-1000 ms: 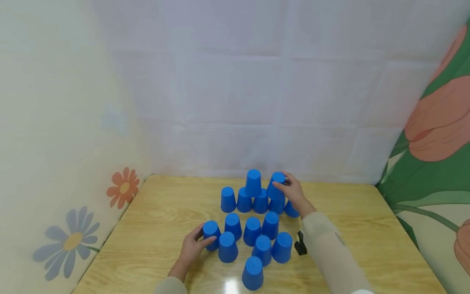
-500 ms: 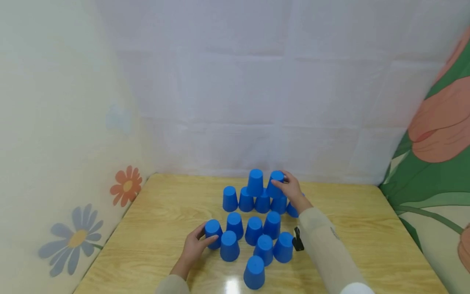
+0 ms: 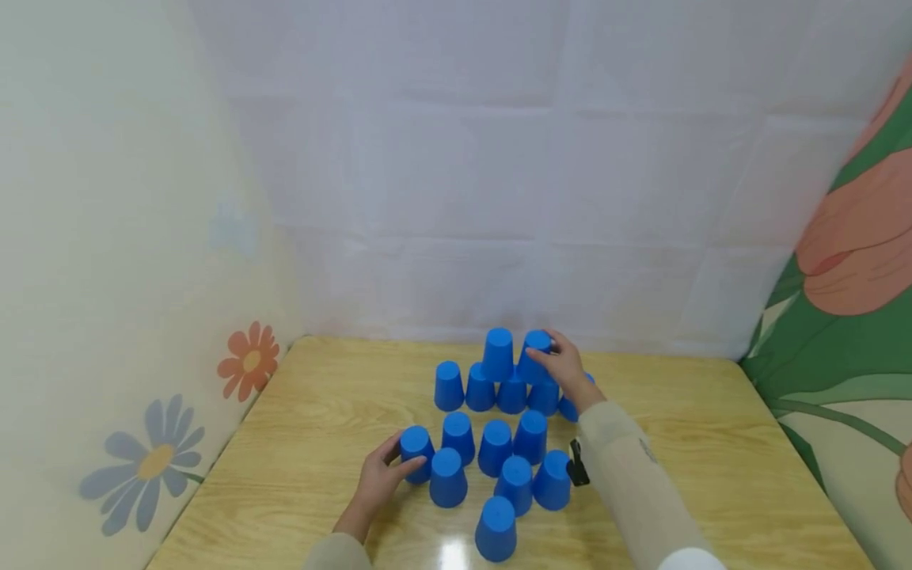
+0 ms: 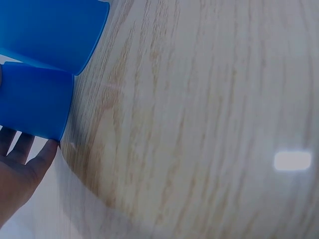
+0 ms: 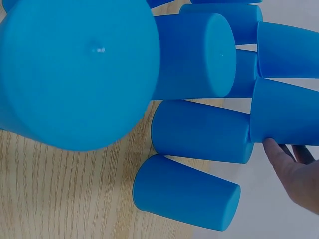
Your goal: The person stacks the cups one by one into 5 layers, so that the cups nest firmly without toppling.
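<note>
Upside-down blue plastic cups stand on the table in the head view. My right hand (image 3: 566,370) grips a cup (image 3: 533,360) by its sides, up on the second tier at the back. In the right wrist view this cup (image 5: 286,112) has its rim at the bases of the lower cups, close beside another upper cup (image 5: 289,50). At the front left, my left hand (image 3: 379,477) holds a cup (image 3: 416,453) between thumb and fingers. The left wrist view shows that cup (image 4: 35,99) low at the table, its rim against a neighbouring cup (image 4: 55,32).
Below the upper tier runs a back row of several cups, its left end cup (image 3: 449,386) bearing nothing. Several more cups, among them the frontmost one (image 3: 495,529), stand loosely grouped nearer. A black strap piece (image 3: 578,463) hangs by the right sleeve (image 3: 627,475). White cloth (image 3: 456,174) backs the table.
My right hand's cup has shifted slightly left, narrowing the gap to the other upper cup. The left hand stays on its cup. The head view has swung a little.
</note>
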`<state>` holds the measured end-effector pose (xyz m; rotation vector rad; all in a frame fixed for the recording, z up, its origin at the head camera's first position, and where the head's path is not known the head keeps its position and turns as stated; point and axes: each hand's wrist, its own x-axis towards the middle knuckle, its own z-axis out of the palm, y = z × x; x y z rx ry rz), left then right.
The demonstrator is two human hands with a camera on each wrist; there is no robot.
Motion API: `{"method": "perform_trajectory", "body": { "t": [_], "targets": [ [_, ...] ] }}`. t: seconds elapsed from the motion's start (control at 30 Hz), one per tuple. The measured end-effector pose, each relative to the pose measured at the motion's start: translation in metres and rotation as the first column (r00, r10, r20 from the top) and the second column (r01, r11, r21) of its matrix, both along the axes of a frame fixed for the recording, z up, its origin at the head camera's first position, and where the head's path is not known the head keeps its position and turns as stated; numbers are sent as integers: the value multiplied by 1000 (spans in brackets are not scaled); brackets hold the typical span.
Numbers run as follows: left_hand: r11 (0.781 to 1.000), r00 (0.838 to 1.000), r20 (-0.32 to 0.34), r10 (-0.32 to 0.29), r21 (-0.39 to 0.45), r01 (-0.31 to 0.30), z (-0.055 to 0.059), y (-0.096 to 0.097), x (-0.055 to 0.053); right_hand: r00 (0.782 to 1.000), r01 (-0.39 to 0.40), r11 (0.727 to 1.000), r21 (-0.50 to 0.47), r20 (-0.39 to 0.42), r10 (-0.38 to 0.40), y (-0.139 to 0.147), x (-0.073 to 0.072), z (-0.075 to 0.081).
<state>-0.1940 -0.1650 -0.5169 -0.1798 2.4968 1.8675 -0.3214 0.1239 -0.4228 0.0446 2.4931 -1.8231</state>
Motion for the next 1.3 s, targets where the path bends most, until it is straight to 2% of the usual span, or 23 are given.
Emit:
{"method": "perform_trajectory", "body": {
  "t": [0.3, 0.43, 0.77, 0.9, 1.1, 1.3],
  "targets": [
    [1000, 1000, 13, 4, 2, -4, -1, 2, 1, 1000, 26, 999, 21, 13, -26, 1, 5, 6],
    [1000, 1000, 16, 8, -4, -8, -1, 1, 2, 1000, 10, 999, 36, 12, -10, 4, 9, 10],
    [1000, 1000, -4, -2, 0, 2, 1, 2, 1, 998, -29, 998, 56, -60, 32, 19, 21, 11],
    [1000, 1000, -4, 0, 6, 0, -1, 2, 0, 996, -30, 996, 79, -82, 36, 30, 30, 9],
    [1000, 1000, -11, 12, 13, -12, 0, 2, 0, 993, -57, 997, 57, -101, 63, 44, 48, 6],
    [1000, 1000, -19, 13, 25, -13, 3, 3, -1, 990, -81, 997, 11, -118, 81, 56, 67, -10]
  ]
}}
